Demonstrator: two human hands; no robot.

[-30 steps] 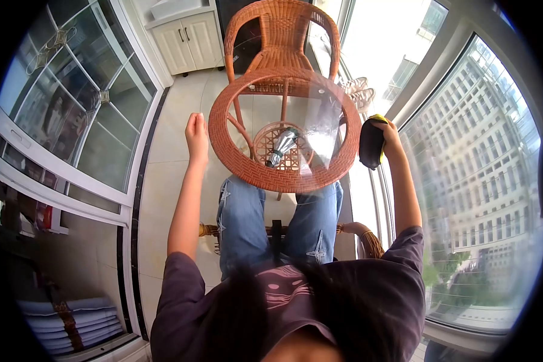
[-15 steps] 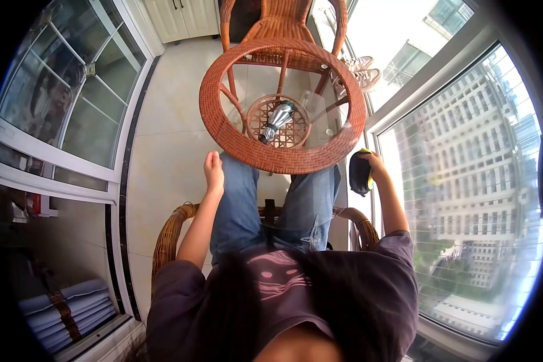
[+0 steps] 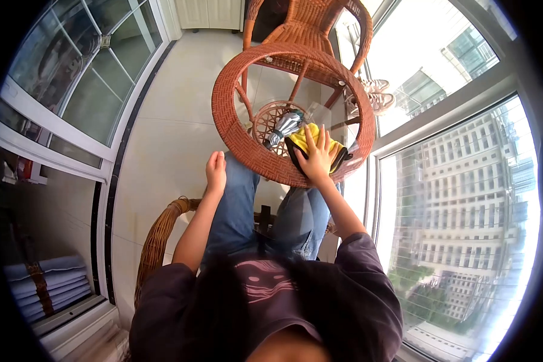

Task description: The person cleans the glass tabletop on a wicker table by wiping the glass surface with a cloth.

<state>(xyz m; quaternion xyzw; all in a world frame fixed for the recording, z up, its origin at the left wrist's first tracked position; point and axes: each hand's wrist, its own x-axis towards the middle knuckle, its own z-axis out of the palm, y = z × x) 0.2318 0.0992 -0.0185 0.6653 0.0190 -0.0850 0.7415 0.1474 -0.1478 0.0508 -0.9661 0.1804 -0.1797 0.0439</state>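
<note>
My right hand (image 3: 317, 155) lies with spread fingers on a yellow-and-black cloth item (image 3: 335, 146) on the round rattan table's glass top. The item shows crumpled yellow with black edging; its exact kind I cannot make out. Just left of it is a silver bundle (image 3: 285, 125) with a dark band, like a folded umbrella. Whether it rests on the glass or the shelf below, I cannot tell. The woven table rim (image 3: 229, 123) surrounds the glass. My left hand (image 3: 216, 172) is at my knee, fingers curled together, with nothing visible in them.
A rattan chair (image 3: 308, 27) stands beyond the table. Shoes (image 3: 377, 96) are by the window on the right. Glass doors (image 3: 96, 66) line the left side, with folded blue fabric (image 3: 51, 283) behind them. My own chair's rattan arm (image 3: 157, 247) curves at my left.
My right hand has swung left from beside the window onto the table, bringing the yellow-and-black item onto the glass and spreading its fingers over it. The left hand stays at the knee.
</note>
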